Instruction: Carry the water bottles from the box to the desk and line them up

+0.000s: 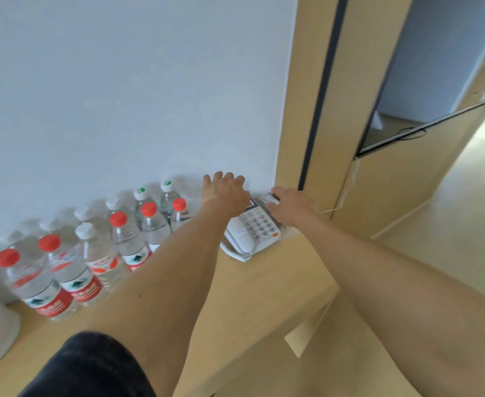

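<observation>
Pale grey wall backs a light wooden desk [264, 285] seen from above. Along the wall on the desk's left part stand the water bottles [92, 245], upright in two rows, touching one another; some have red caps, others white. Right of them sits a white telephone [249, 230] with a keypad. Both bare arms reach far across the desk. The left hand [225, 193] hovers by the wall beside the last bottles, fingers spread and holding nothing. The right hand [290, 206] lies over the telephone's far right corner; its fingers are blurred, so its grip cannot be told.
</observation>
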Tool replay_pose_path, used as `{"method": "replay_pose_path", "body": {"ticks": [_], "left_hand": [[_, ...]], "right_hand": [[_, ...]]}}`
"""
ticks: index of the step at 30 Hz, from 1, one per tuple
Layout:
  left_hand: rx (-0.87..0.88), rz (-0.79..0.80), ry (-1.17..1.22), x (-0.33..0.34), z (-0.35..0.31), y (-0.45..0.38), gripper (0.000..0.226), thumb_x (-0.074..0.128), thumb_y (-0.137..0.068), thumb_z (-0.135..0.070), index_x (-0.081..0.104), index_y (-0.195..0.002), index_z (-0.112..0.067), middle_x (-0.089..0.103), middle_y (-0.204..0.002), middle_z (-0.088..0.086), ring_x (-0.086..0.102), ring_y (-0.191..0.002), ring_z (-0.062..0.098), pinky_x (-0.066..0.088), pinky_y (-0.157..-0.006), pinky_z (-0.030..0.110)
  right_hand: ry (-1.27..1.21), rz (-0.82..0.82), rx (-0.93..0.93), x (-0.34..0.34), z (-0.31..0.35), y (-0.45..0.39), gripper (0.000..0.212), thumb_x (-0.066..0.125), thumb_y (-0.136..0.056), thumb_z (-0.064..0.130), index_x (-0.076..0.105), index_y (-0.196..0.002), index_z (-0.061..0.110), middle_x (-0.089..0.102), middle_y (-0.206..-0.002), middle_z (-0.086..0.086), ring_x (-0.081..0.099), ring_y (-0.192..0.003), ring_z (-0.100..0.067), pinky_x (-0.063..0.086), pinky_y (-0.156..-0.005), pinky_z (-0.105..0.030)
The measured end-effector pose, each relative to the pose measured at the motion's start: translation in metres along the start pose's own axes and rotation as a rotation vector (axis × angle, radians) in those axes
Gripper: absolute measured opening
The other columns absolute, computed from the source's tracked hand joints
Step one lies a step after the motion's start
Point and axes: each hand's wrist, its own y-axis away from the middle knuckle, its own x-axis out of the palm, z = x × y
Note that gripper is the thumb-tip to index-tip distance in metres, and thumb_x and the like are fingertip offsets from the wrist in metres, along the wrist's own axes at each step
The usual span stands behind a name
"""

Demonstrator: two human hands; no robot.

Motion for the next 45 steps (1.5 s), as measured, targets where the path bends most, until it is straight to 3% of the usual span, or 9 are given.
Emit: {"method": "replay_pose_path", "body": {"ticks": [5, 11, 14, 19, 31, 38, 45], "left_hand": [[0.139, 0.025, -0.002, 0.001, -0.094, -0.005, 0.045, 0.035, -0.101, -0.037, 0.047, -0.144, -0.026, 0.049, -0.146, 0.002, 0.037, -0.138, 0.025, 0.023, -0.114, 0.048], [0.282, 0.090, -0.008, 0.005, -0.227, 0.006, 0.043, 0.037, -0.100, -0.033, 0.049, -0.139, -0.022, 0.050, -0.144, 0.007, 0.039, -0.136, 0.030, 0.026, -0.113, 0.052], [0.358, 0.108, -0.027, 0.009, -0.296, 0.019, 0.044, 0.036, -0.103, -0.038, 0.049, -0.141, -0.020, 0.049, -0.146, 0.008, 0.040, -0.137, 0.032, 0.028, -0.112, 0.054], [0.468, 0.141, 0.006, 0.021, -0.407, 0.040, 0.048, 0.034, -0.104, -0.040, 0.043, -0.149, -0.025, 0.045, -0.153, 0.004, 0.036, -0.143, 0.027, 0.028, -0.113, 0.046], [0.782, 0.198, 0.043, 0.051, -0.605, 0.086, 0.048, 0.035, -0.102, -0.040, 0.045, -0.147, -0.028, 0.045, -0.154, 0.002, 0.037, -0.143, 0.025, 0.023, -0.117, 0.049], [0.908, 0.244, 0.005, 0.071, -0.687, 0.064, 0.046, 0.033, -0.103, -0.037, 0.045, -0.146, -0.027, 0.047, -0.150, 0.004, 0.040, -0.139, 0.026, 0.027, -0.112, 0.047], [0.954, 0.296, 0.035, 0.084, -0.767, -0.016, 0.044, 0.034, -0.103, -0.033, 0.046, -0.145, -0.029, 0.047, -0.148, 0.003, 0.042, -0.137, 0.025, 0.031, -0.111, 0.043]], "right_hand": [[-0.029, 0.005, 0.127, -0.009, -0.081, 0.029, 0.047, 0.041, -0.098, 0.046, 0.046, -0.140, 0.027, 0.054, -0.140, -0.010, 0.049, -0.127, -0.033, 0.040, -0.094, -0.044], [-0.064, 0.025, 0.320, -0.024, -0.202, 0.084, 0.057, 0.042, -0.097, 0.055, 0.039, -0.150, 0.032, 0.049, -0.149, -0.008, 0.046, -0.135, -0.032, 0.039, -0.108, -0.045], [-0.084, 0.025, 0.387, -0.033, -0.264, 0.114, 0.060, 0.043, -0.097, 0.055, 0.036, -0.151, 0.031, 0.047, -0.150, -0.010, 0.044, -0.136, -0.033, 0.037, -0.107, -0.044], [-0.102, -0.030, 0.509, -0.040, -0.354, 0.173, 0.059, 0.045, -0.096, 0.053, 0.039, -0.150, 0.031, 0.049, -0.149, -0.011, 0.044, -0.137, -0.032, 0.037, -0.108, -0.044], [-0.129, -0.002, 0.900, -0.048, -0.514, 0.302, 0.061, 0.042, -0.100, 0.055, 0.032, -0.154, 0.030, 0.041, -0.156, -0.006, 0.037, -0.143, -0.029, 0.032, -0.113, -0.044], [-0.164, 0.042, 1.033, -0.043, -0.579, 0.305, 0.061, 0.042, -0.101, 0.054, 0.032, -0.154, 0.027, 0.042, -0.155, -0.009, 0.037, -0.143, -0.031, 0.032, -0.116, -0.045], [-0.152, 0.080, 1.109, -0.061, -0.654, 0.248, 0.062, 0.040, -0.102, 0.053, 0.028, -0.156, 0.027, 0.038, -0.158, -0.008, 0.034, -0.145, -0.029, 0.030, -0.118, -0.044]]}}
